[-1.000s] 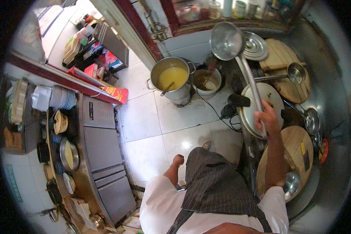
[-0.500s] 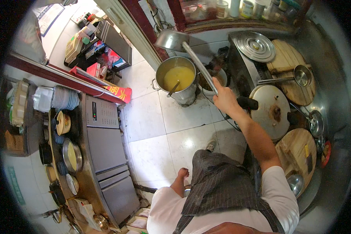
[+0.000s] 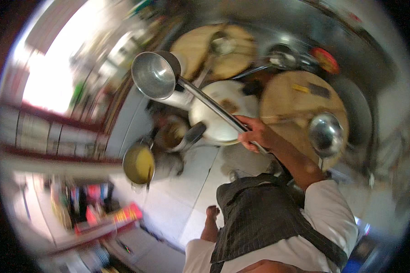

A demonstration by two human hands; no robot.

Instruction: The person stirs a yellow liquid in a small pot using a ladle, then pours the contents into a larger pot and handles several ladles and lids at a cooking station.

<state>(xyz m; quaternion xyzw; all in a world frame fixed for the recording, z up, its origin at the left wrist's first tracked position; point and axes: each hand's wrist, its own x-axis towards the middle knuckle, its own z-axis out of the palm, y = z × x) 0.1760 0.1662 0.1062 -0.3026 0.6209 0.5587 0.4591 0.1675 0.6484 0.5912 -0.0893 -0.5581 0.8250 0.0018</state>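
Observation:
My right hand [image 3: 256,134] is wrapped round the long metal handle of a big ladle [image 3: 156,76]. The ladle's deep round bowl is up at the upper left, above the floor and the stove's edge, and its inside looks bare. Below the handle lies a large pale pot lid [image 3: 216,119] with a brown stain at its middle. Low at my left side hangs my left hand [image 3: 212,212], its fingers curled in with nothing seen in them. A tall metal pot [image 3: 126,169] of yellow liquid stands on the floor at the left, a utensil handle [image 3: 148,178] sticking out.
Round wooden covers [image 3: 278,102] lie on the stove, with a second ladle [image 3: 325,133] resting on the right one and another [image 3: 222,44] on the far one. A black handle [image 3: 195,132] juts out over the tiled floor [image 3: 187,182]. Much of the left is smeared by motion.
The view has swung to the right, toward the stove. The ladle, still in my right hand, now shows its bowl's inside and lies over the stove's edge rather than above the floor pot.

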